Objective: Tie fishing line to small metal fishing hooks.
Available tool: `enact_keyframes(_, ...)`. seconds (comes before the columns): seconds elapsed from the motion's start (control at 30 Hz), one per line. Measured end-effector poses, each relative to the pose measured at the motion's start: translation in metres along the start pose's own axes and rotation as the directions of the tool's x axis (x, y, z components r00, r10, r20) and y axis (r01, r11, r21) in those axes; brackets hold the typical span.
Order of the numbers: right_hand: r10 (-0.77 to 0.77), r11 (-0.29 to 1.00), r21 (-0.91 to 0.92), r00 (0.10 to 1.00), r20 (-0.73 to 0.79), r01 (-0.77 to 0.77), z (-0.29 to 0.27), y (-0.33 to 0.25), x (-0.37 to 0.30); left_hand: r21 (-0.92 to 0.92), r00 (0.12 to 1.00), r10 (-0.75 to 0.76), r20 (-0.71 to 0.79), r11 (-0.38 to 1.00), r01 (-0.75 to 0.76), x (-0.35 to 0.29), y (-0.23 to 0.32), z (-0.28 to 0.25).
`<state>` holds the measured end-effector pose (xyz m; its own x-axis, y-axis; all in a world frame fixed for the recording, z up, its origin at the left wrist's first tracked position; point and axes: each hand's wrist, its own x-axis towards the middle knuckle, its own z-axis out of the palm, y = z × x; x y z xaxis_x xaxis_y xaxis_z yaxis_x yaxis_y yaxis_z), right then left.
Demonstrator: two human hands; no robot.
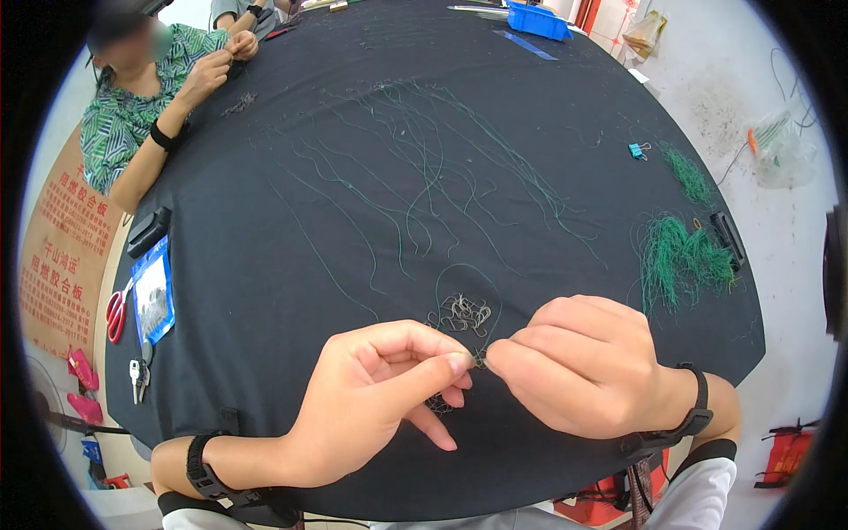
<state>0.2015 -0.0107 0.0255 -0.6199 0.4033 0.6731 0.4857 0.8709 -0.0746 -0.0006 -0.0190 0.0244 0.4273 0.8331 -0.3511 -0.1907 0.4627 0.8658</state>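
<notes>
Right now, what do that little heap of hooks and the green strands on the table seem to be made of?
The hooks look like thin bare metal wire: pale, glinting, stiffly curved. The green strands seem to be fine synthetic line or thread, limp and looping on the black cloth-like table cover.

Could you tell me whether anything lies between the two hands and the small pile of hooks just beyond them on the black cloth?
Nothing visible does. The left hand and right hand meet fingertip to fingertip, pinching a small hook, and the pile of hooks lies just past them on the black cloth. Only a thin green line loops around that pile.

Matt black cloth tablecloth (548, 159), thin metal hooks (461, 314)
</notes>
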Motion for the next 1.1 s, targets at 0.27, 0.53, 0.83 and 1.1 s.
enact_keyframes(0.27,0.190,0.979,0.098,0.977,-0.101,-0.180,-0.007,0.011,-0.001,0.023,0.996,0.085,0.003,0.996,-0.085,0.002,-0.002,-0.004)
enact_keyframes(0.53,0.587,0.252,0.709,0.686,0.429,-0.659,-0.004,0.017,-0.004,0.003,0.996,0.087,0.021,0.996,-0.087,0.004,-0.002,-0.006)
enact_keyframes(0.83,0.461,0.359,0.680,0.755,0.466,-0.639,0.003,0.016,-0.007,-0.032,0.995,0.090,0.042,0.996,-0.088,0.002,-0.001,-0.005)
enact_keyframes(1.1,0.503,0.413,0.632,0.743,0.442,-0.656,0.005,0.007,-0.009,0.042,0.983,0.183,0.030,0.982,-0.184,0.000,-0.002,-0.004)
